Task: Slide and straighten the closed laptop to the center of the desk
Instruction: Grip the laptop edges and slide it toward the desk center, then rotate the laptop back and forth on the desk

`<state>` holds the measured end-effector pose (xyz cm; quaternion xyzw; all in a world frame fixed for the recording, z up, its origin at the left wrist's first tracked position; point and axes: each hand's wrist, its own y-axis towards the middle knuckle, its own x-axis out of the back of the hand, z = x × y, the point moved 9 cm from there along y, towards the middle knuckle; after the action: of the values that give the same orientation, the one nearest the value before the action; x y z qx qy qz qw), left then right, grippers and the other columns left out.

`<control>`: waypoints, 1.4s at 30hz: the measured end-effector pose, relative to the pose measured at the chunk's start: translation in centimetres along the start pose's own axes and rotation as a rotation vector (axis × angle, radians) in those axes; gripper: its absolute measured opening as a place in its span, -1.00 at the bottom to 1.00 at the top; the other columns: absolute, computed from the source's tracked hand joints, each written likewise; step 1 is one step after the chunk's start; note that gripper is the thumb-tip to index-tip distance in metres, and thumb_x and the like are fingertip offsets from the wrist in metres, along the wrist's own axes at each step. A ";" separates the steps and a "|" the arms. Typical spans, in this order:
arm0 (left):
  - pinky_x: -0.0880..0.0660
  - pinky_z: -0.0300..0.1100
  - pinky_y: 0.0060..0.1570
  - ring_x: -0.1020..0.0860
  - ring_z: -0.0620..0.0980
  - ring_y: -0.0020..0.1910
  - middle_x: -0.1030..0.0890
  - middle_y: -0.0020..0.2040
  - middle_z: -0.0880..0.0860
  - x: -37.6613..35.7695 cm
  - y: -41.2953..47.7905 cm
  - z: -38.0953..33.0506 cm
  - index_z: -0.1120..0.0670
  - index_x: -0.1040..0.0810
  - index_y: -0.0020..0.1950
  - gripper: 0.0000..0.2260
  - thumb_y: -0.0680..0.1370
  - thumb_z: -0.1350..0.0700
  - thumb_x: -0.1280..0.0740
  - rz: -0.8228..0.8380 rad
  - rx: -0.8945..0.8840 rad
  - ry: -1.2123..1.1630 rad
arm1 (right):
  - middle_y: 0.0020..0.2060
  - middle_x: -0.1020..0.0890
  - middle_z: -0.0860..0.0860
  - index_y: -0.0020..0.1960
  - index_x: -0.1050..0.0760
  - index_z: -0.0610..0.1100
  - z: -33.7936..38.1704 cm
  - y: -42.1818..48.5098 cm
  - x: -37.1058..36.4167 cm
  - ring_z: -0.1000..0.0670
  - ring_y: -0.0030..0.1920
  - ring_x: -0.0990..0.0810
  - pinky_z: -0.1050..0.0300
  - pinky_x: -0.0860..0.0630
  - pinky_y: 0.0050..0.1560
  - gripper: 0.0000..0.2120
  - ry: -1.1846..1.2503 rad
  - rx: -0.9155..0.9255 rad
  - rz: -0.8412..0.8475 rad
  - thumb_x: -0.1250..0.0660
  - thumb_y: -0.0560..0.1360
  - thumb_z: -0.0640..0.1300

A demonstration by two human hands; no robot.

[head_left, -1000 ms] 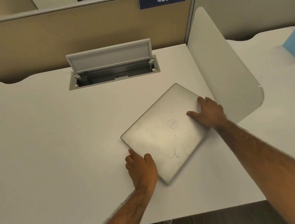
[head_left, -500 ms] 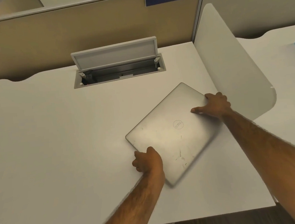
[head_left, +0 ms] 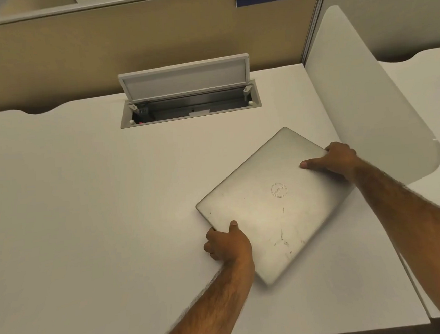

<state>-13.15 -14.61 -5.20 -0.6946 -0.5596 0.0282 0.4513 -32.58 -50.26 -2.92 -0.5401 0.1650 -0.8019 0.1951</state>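
Note:
A closed silver laptop (head_left: 267, 208) lies flat on the white desk (head_left: 85, 203), right of the middle and turned diagonally to the desk's edges. My left hand (head_left: 227, 242) grips its near-left edge, thumb on the lid and fingers curled under the rim. My right hand (head_left: 336, 157) grips the far-right edge, thumb pressed on the lid and fingers wrapped over the side, close to the divider.
A white curved divider (head_left: 371, 102) stands at the desk's right edge, right beside the laptop. An open cable hatch (head_left: 187, 101) with its lid raised sits at the back. A tan partition wall (head_left: 125, 42) bearing a 435 sign runs behind. Bare desk stretches left.
Both hands have gone from resting flat on the lid to gripping the laptop's edges. The laptop keeps about the same diagonal angle; the camera view has shifted a little.

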 end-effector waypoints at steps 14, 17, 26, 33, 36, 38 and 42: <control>-0.49 -0.09 0.05 -0.54 0.12 0.00 -0.58 0.19 0.13 3.9 1.7 -1.2 0.17 -0.36 0.29 -0.67 0.57 0.18 -0.36 0.051 -0.086 -0.253 | 0.09 -0.63 -0.11 0.18 -0.45 -0.17 3.7 -3.3 -1.2 -0.18 0.07 -0.64 -0.16 -0.61 0.13 -0.15 0.192 0.082 0.002 -0.71 0.11 0.24; -0.50 -0.07 0.08 -0.54 0.12 0.01 -0.58 0.20 0.14 5.5 2.5 -2.2 0.17 -0.37 0.29 -0.67 0.57 0.18 -0.36 0.046 -0.097 -0.274 | 0.14 -0.61 -0.11 0.22 -0.44 -0.18 5.7 -3.9 -1.5 -0.18 0.10 -0.63 -0.15 -0.60 0.14 -0.10 0.184 0.100 -0.010 -0.70 0.10 0.27; -0.53 -0.05 0.08 -0.55 0.13 -0.01 -0.59 0.22 0.18 11.8 6.6 -5.6 0.19 -0.38 0.30 -0.65 0.56 0.20 -0.37 0.015 -0.107 -0.342 | 0.19 -0.59 -0.12 0.29 -0.43 -0.20 13.7 -5.3 -4.0 -0.18 0.12 -0.60 -0.07 -0.57 0.07 -0.01 0.164 0.148 -0.007 -0.67 0.08 0.34; -0.53 -0.05 0.06 -0.58 0.16 0.00 -0.60 0.21 0.19 16.8 11.4 -7.4 0.21 -0.40 0.30 -0.65 0.55 0.19 -0.38 -0.027 -0.095 -0.372 | 0.12 -0.51 -0.05 0.34 -0.39 -0.16 21.2 -5.9 -8.0 -0.14 0.10 -0.56 -0.05 -0.52 0.02 0.03 0.113 0.172 0.024 -0.63 0.10 0.40; -0.51 -0.07 0.05 -0.54 0.13 -0.03 -0.60 0.21 0.19 18.6 13.8 -7.7 0.20 -0.40 0.30 -0.64 0.55 0.20 -0.38 -0.043 -0.081 -0.385 | 0.12 -0.50 -0.03 0.35 -0.39 -0.15 24.4 -5.9 -10.0 -0.15 0.12 -0.56 -0.06 -0.53 0.05 0.06 0.092 0.181 0.035 -0.63 0.07 0.42; -0.50 -0.07 0.05 -0.54 0.12 -0.03 -0.59 0.22 0.19 19.8 15.4 -7.9 0.20 -0.39 0.30 -0.64 0.55 0.19 -0.38 -0.051 -0.066 -0.391 | 0.11 -0.51 -0.04 0.32 -0.40 -0.14 26.5 -5.8 -11.5 -0.15 0.12 -0.57 -0.08 -0.55 0.06 0.05 0.075 0.188 0.045 -0.62 0.05 0.43; -0.50 -0.06 0.08 -0.53 0.13 -0.02 -0.59 0.21 0.18 22.2 18.6 -8.4 0.20 -0.39 0.29 -0.65 0.55 0.19 -0.38 -0.075 -0.043 -0.405 | 0.09 -0.52 -0.04 0.20 -0.36 -0.08 30.6 -5.9 -14.7 -0.12 0.07 -0.56 -0.06 -0.52 -0.02 -0.07 0.049 0.209 0.072 -0.62 0.07 0.43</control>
<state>13.60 -1.19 -2.16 -0.6629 -0.6647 0.1386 0.3155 0.07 -39.52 -0.82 -0.4910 0.1044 -0.8201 0.2748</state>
